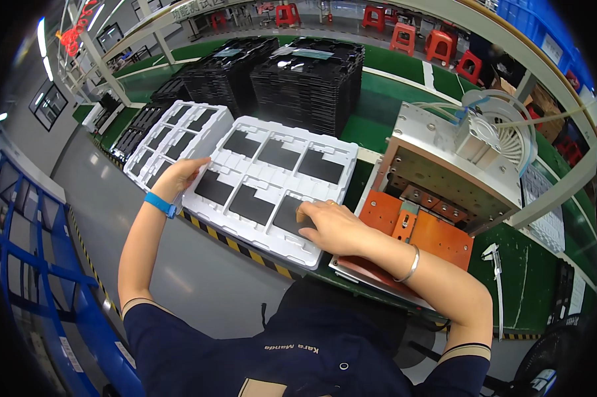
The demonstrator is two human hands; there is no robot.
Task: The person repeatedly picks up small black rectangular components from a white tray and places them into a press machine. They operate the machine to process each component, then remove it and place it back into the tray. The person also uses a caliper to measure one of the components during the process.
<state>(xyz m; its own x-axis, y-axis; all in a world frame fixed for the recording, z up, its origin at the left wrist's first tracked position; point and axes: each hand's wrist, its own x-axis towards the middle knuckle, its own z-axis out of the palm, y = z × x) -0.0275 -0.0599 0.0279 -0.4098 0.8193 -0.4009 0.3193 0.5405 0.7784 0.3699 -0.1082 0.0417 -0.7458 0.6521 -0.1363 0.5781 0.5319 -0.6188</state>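
Six panels share one tray; left fingers' and right fingers' grip is unclear.

A factory workshop: the green bench carries a bolted metal machine, a caliper and tall stacks of black trays; red stools stand beyond, a blue rack at left. The far background looks like more workstations, though too small to be sure.
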